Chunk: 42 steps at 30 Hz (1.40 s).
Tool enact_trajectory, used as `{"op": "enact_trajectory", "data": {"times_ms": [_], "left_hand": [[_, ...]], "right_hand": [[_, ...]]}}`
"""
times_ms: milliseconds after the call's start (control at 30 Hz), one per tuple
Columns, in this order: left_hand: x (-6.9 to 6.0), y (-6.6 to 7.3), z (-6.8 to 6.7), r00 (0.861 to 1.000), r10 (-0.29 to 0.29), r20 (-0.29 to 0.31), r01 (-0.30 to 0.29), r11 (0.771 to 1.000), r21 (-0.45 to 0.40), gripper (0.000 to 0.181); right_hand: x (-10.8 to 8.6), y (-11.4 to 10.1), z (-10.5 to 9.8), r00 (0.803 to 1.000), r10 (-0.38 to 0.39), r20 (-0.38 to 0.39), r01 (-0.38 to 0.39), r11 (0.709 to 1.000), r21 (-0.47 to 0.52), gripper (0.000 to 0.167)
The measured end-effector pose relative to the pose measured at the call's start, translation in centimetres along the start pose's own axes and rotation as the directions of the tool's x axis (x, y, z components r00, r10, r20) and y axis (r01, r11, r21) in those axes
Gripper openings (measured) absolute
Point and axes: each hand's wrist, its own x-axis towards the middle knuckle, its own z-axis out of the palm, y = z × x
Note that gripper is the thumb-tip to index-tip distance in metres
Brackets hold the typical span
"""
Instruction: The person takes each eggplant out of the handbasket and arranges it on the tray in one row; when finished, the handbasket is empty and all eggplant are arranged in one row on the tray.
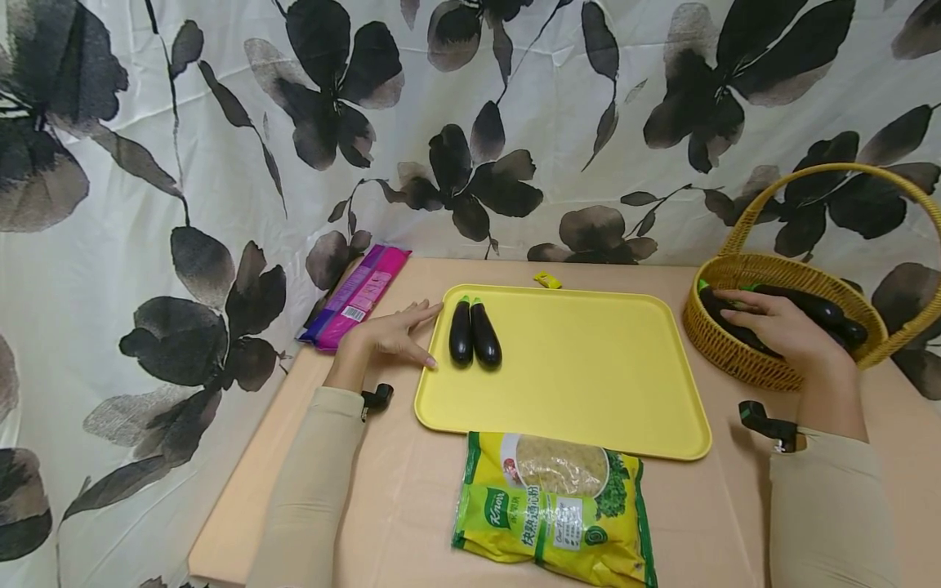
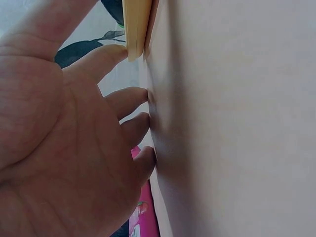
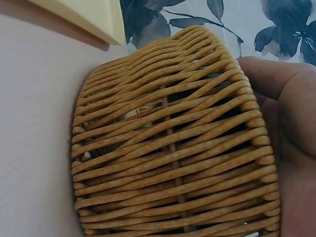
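Two dark eggplants lie side by side at the left end of a yellow tray. My left hand rests at the tray's left edge, fingers spread and nearly straight. In the left wrist view the palm faces the camera and a fingertip touches the tray's side. Over at the right, my right hand reaches into a wicker basket and touches an eggplant. More eggplants lie beside it. The basket wall hides those fingertips in the right wrist view.
A yellow-green Knorr bag lies against the tray's near edge. Behind my left hand is a pink and purple packet. A small yellow wrapper sits beyond the tray. The basket's tall handle arches up, and a floral curtain hangs behind.
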Motion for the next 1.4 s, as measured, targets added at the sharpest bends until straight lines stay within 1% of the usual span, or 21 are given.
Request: {"op": "enact_trajectory", "data": {"times_ms": [100,200,333,400,467,667,867,1000,1233,1400], "left_hand": [[0.0,0.0,0.0,1.0,-0.001,-0.002,0.001,1.0,0.006,0.128],[0.1,-0.1,0.1,1.0,-0.001,-0.004,0.001,1.0,0.005,0.128],[0.2,-0.1,0.0,1.0,-0.002,-0.006,0.002,1.0,0.001,0.128],[0.2,0.0,0.0,1.0,-0.002,-0.006,0.002,1.0,0.001,0.129],[0.2,0.0,0.0,1.0,0.0,-0.004,0.001,1.0,0.003,0.129],[0.3,-0.1,0.0,1.0,0.003,-0.008,-0.003,1.0,0.0,0.129],[0.3,-0.1,0.0,1.0,0.001,-0.005,-0.001,1.0,-0.003,0.129],[0.3,0.0,0.0,1.0,-0.001,-0.001,0.001,1.0,-0.007,0.129],[0.4,0.1,0.0,1.0,-0.009,0.0,0.009,1.0,-0.005,0.128],[0.4,0.3,0.0,1.0,-0.015,0.002,0.015,1.0,-0.002,0.128]], "right_hand": [[0.0,-0.2,-0.2,1.0,-0.017,-0.019,0.017,1.0,0.015,0.07],[0.0,-0.5,-0.3,0.999,-0.016,-0.046,0.017,0.999,0.032,0.07],[-0.1,-1.2,-0.3,0.995,-0.011,-0.097,0.02,0.995,0.093,0.069],[-0.3,-1.7,-0.3,0.992,-0.014,-0.122,0.03,0.991,0.13,0.067],[-0.4,-2.3,-0.3,0.989,-0.027,-0.146,0.049,0.988,0.144,0.064],[-0.5,-4.4,0.5,0.97,-0.124,-0.211,0.146,0.985,0.09,0.058],[-0.2,-6.0,1.8,0.942,-0.224,-0.251,0.257,0.961,0.106,0.054],[0.3,-6.6,2.5,0.933,-0.263,-0.245,0.302,0.943,0.137,0.052],[1.3,-8.0,3.7,0.939,-0.298,-0.172,0.328,0.927,0.184,0.054],[2.1,-8.9,4.9,0.936,-0.321,-0.145,0.348,0.907,0.237,0.055]]}}
